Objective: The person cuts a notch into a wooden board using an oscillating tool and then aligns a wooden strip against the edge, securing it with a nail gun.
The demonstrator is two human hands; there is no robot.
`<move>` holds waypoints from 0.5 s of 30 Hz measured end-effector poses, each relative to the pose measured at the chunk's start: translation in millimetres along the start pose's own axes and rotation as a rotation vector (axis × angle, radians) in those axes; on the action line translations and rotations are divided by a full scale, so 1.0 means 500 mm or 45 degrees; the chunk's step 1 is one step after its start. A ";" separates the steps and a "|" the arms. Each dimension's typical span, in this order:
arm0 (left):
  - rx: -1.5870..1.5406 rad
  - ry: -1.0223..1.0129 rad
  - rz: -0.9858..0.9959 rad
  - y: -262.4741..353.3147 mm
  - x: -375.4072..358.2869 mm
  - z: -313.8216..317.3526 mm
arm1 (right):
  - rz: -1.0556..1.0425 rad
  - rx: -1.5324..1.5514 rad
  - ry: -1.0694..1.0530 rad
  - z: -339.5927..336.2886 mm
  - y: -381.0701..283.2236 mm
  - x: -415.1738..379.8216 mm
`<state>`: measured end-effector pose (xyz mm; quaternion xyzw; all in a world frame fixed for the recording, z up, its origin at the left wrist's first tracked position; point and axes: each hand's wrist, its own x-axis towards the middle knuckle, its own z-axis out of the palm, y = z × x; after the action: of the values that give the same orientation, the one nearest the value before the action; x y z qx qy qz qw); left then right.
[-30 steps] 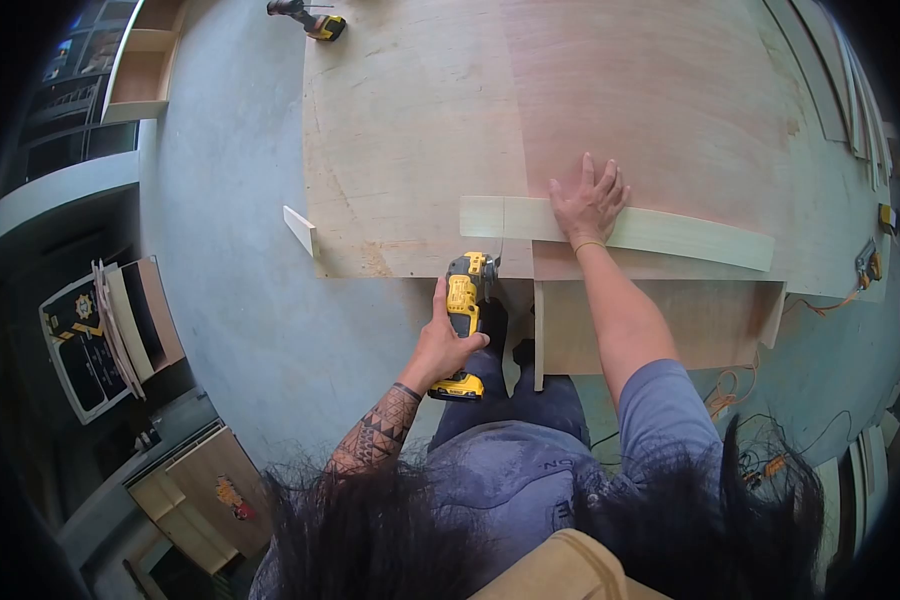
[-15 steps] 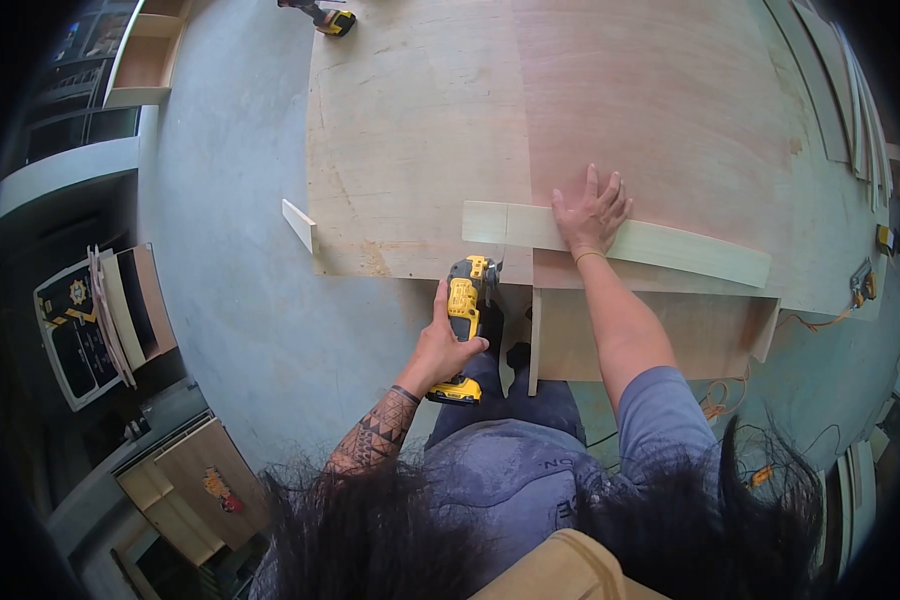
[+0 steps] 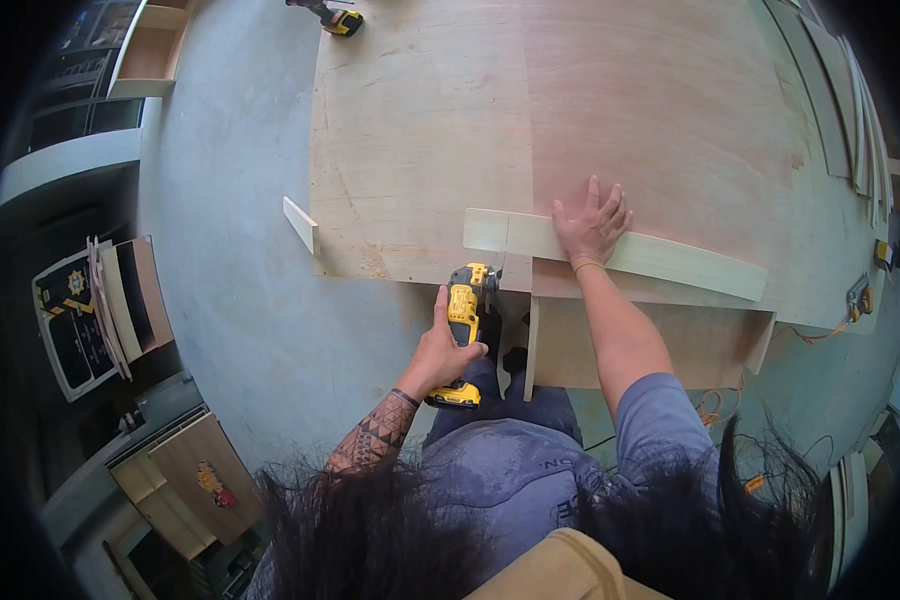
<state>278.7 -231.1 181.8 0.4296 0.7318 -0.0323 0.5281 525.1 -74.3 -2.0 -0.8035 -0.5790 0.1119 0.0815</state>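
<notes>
My left hand (image 3: 440, 352) is wrapped round a yellow and black cordless oscillating multi-tool (image 3: 462, 308), its head pointing away from me. The tool's blade end sits right by the near edge of a plywood sheet (image 3: 420, 150), close to the left part of a narrow wooden strip (image 3: 685, 264). A thin line crosses that strip near its left end. My right hand (image 3: 592, 228) lies flat on the strip with fingers spread, pressing it against the plywood.
Under the sheet's near edge stands an open wooden box frame (image 3: 640, 345). A small wood offcut (image 3: 300, 225) juts out at the left edge. A cordless power tool (image 3: 342, 22) lies at the far left corner. Thin panels (image 3: 820, 90) are stacked at right, near an orange cord (image 3: 815, 337).
The view has shifted slightly. Both hands keep their places, the left on the multi-tool and the right on the strip.
</notes>
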 end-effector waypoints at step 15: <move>-0.107 -0.116 -0.146 0.088 0.001 -0.057 | -0.033 0.004 0.006 -0.001 0.004 0.001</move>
<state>286.6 -188.9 211.7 0.3627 0.7310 -0.0512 0.5757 527.0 -74.5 -2.0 -0.7959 -0.5892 0.1100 0.0855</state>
